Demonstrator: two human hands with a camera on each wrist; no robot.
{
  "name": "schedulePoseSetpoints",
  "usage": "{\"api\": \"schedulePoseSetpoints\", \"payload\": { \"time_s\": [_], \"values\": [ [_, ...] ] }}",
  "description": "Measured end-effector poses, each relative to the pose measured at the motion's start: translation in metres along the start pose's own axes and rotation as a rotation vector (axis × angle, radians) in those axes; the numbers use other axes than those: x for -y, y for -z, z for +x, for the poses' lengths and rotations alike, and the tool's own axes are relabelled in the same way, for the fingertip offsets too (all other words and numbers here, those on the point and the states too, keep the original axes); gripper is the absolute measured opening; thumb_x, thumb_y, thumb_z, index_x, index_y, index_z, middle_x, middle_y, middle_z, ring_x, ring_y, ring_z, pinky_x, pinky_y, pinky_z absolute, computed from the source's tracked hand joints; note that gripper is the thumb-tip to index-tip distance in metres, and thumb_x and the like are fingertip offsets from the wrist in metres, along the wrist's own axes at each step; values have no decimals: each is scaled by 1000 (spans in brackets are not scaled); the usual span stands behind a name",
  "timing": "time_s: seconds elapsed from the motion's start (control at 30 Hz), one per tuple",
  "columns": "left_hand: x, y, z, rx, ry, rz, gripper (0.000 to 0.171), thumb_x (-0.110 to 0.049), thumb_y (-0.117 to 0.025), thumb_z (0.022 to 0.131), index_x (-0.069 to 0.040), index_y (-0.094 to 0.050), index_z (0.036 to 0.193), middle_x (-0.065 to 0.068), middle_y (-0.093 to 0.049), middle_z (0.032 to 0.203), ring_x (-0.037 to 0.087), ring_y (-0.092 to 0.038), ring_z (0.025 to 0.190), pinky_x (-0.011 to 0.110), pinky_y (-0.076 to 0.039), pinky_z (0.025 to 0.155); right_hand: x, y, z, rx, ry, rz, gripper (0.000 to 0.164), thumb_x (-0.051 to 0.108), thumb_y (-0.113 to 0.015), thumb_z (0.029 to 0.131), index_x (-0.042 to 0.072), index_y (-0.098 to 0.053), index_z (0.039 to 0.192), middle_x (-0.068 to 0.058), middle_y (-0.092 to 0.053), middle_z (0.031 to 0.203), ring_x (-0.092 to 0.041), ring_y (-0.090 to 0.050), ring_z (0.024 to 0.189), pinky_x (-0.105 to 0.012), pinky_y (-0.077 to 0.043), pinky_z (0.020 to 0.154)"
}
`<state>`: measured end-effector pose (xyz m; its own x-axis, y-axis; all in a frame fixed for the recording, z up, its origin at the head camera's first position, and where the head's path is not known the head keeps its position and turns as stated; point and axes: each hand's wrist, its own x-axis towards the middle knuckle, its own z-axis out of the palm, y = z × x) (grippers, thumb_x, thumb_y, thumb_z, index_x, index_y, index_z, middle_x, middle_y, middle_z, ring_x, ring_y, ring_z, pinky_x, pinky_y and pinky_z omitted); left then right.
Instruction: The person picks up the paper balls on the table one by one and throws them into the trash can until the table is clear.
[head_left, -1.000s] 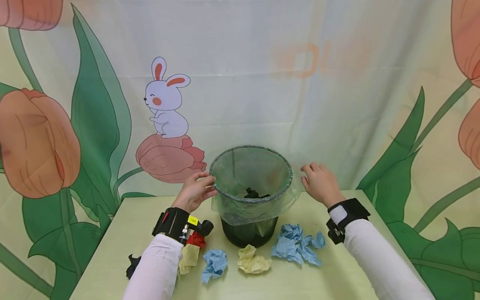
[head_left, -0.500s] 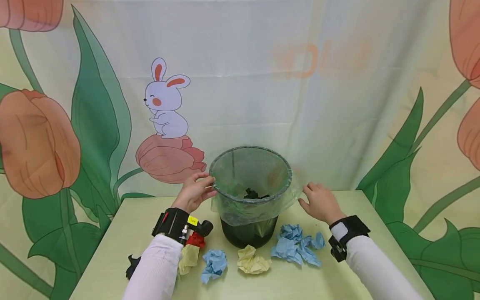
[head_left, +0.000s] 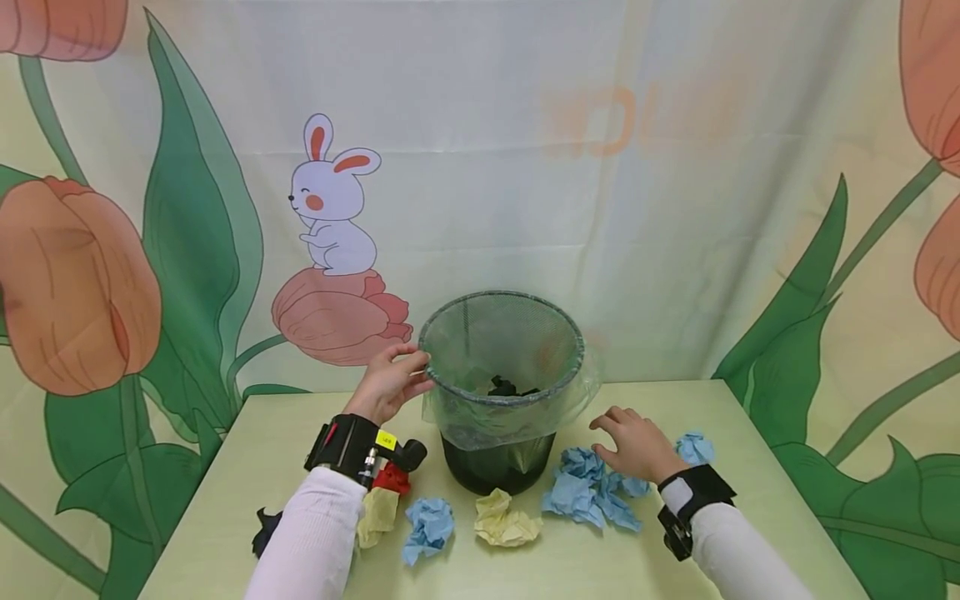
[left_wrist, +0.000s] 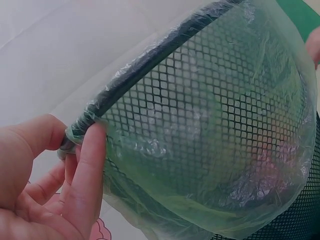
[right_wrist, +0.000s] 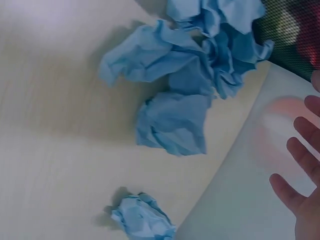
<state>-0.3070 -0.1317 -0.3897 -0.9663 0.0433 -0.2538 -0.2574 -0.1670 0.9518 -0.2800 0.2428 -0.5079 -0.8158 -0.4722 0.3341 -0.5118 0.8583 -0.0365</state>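
The right hand (head_left: 637,446) is dropping toward blue papers (head_left: 573,498) short of the bench's (head_left: 750,475) right edge, fingers spread, holding nothing, so the left hand (head_left: 390,385) alone is pinching the bin's rim (head_left: 517,402).

Table (head_left: 270,450): pale yellow-green in the head view, its far edge straight, both far corners showing.
Cloth (head_left: 480,150): a whitish printed sheet hanging behind the far edge, lightly creased, with darker folds above the far right corner.
Rabbit (head_left: 337,233): white, printed beyond the far left corner, sitting on a pink flower (head_left: 337,317).
Big tulips (head_left: 82,283): orange, with green leaves (head_left: 191,208), printed past the left and right edges.
Marks (head_left: 600,121): faint, blurred, orange, high above the far edge.
Light: soft, leaving pale shadows on the table.
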Motion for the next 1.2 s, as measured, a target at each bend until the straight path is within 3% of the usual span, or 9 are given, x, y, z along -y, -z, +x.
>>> {"api": "schedulePoseSetpoints", "payload": {
  "time_s": [0.4, 0.67, 0.8, 1.0, 1.1, 1.2],
  "values": [
    [0, -1, 0, -8, 5, 4, 37, -10, -54, 91, -7, -38, 124, 7, -45, 97, 12, -51, 70, 21, -55, 65, 3, -27, -28, 48, 12, 50, 24, 27, -71, 78, 17, -66, 100, -1, -57, 95, -21, -56, 85, -32, -47, 56],
    [0, -1, 1, -11, 6, 9, 35, -10, -55, 91, -7, -39, 123, 7, -45, 97, 13, -51, 70, 21, -55, 65, 2, -44, -49, 128, -28, 47, 27, 33, -69, 79, 19, -66, 102, -1, -57, 99, -23, -56, 89, -41, -48, 60],
    [1, -1, 1, -13, 4, 10, 35, -10, -55, 91, -7, -39, 123, 7, -45, 97, 13, -50, 70, 21, -55, 65, 1, -47, -57, 114, -39, 45, 26, 32, -71, 77, 20, -66, 100, -2, -56, 101, -25, -56, 93, -47, -48, 62],
    [0, -1, 0, -21, 3, 15, 34, -10, -55, 91, -8, -41, 122, 6, -45, 96, 12, -51, 70, 21, -55, 66, -1, -52, -62, 94, -36, 44, 28, 31, -73, 75, 22, -64, 100, -2, -54, 105, -27, -55, 97, -44, -47, 56],
    [-1, -1, -1, -11, -5, 14, 37, -10, -54, 91, -7, -40, 125, 7, -45, 96, 12, -51, 70, 21, -55, 66, 0, -54, -63, 132, -81, 71, 31, 31, -74, 74, 20, -64, 102, -3, -53, 105, -29, -54, 99, -45, -48, 57],
    [-1, -1, -2, 1, -13, 11, 40, -9, -53, 91, -6, -38, 128, 7, -45, 96, 11, -51, 70, 21, -55, 67, 1, -57, -66, 230, -158, 96, 33, 31, -74, 75, 20, -63, 104, -3, -52, 103, -28, -52, 94, -44, -49, 60]
  ]
}}
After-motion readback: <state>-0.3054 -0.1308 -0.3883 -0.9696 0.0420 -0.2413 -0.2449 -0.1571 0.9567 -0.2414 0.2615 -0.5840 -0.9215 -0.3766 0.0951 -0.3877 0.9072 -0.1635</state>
